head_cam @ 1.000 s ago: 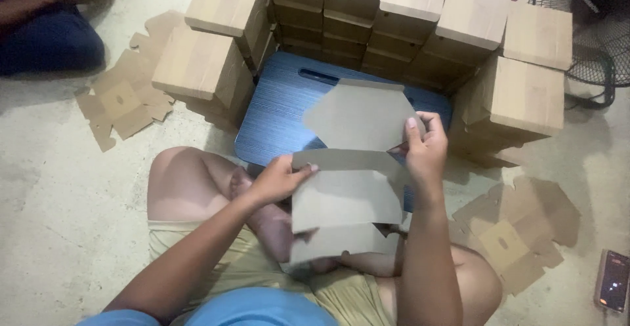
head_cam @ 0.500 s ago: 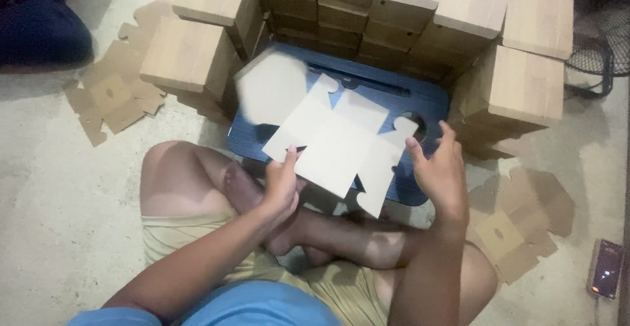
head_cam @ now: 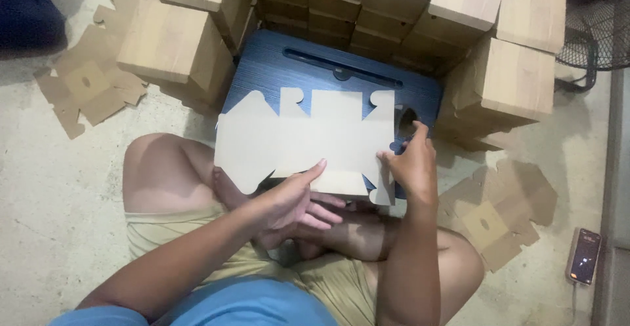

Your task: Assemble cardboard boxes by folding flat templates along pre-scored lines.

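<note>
Blank [head_cam: 308, 136]: flat die-cut cardboard sheet, pale face up, spread over the blue tabletop [head_cam: 262, 70] and the person's lap.
Change: 1 s ago the blank was half folded and held upright; 0.5 s ago it was opening at an angle; now it lies fully flat and square to the tabletop.
Meaning: the sheet appears set for its first folds; no panel is raised yet.
Left hand [head_cam: 292, 201]: under the near edge, thumb on top, fingers curled below; grip pinches the blank.
Right hand [head_cam: 408, 163]: at the right edge, thumb and fingertips pressed on the blank's side flap.
Boxes [head_cam: 420, 11]: finished cardboard boxes stacked in an arc behind and beside the tabletop.
Spare blanks [head_cam: 85, 83]: flat on the floor at left; more [head_cam: 495, 211] at right.
Phone [head_cam: 584, 255]: on the floor, far right.
Fan [head_cam: 590, 18]: top right corner.
</note>
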